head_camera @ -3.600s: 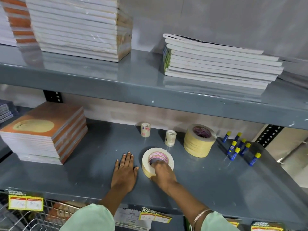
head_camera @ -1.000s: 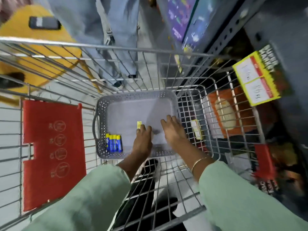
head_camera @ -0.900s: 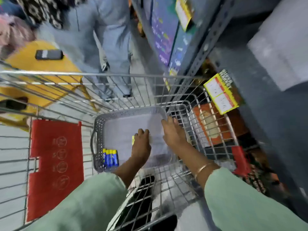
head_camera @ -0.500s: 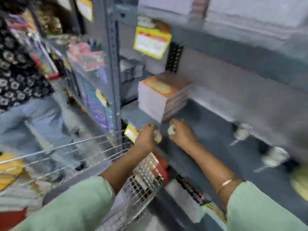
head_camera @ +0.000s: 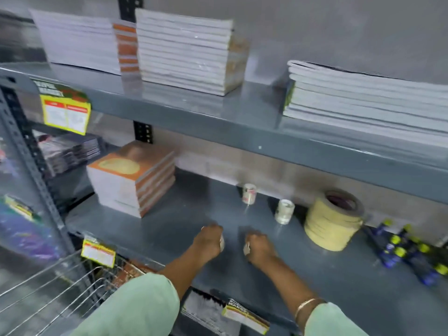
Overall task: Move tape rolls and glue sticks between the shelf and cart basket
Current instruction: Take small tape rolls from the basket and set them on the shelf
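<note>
Small tape rolls (head_camera: pixel 221 242) are clasped in both hands, left hand (head_camera: pixel 209 241) and right hand (head_camera: pixel 258 246), on the shelf (head_camera: pixel 169 221), near the wide tape stack (head_camera: pixel 333 219).

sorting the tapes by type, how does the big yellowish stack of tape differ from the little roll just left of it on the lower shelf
The masking tape stack is far wider and taller than the small clear roll. The stack is opaque pale yellow with a dark reddish core; the small roll looks glossy and see-through with a whitish core. The stack seems to be several rolls piled up; the small one is single. Both rest on the grey shelf with the core hole facing up, near the back wall.
</note>
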`<action>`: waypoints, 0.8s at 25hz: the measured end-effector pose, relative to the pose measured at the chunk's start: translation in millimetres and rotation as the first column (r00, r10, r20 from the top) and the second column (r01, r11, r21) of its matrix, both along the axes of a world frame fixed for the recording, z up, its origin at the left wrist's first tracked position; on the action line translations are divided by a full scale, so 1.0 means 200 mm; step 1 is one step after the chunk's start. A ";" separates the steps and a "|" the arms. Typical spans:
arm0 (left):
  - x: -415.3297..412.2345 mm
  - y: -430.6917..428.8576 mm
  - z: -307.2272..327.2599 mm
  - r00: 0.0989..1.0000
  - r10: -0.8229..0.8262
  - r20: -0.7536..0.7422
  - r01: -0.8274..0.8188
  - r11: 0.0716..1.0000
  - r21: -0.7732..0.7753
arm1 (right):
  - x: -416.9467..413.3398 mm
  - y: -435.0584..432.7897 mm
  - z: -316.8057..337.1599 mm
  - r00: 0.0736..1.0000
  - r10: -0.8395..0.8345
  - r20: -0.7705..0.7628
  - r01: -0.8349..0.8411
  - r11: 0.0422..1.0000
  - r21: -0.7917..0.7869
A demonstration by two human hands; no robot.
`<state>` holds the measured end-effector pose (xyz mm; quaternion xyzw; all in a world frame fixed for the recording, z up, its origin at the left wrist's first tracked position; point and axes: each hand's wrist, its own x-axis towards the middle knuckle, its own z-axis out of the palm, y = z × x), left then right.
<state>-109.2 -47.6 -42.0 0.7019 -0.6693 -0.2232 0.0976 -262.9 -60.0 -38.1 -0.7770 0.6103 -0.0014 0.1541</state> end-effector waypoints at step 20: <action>0.33 0.02 -0.31 0.979 0.183 0.086 -0.152 0.948 -0.281 | 0.12 -0.52 0.52 0.999 -0.031 0.029 0.031 0.999 -0.010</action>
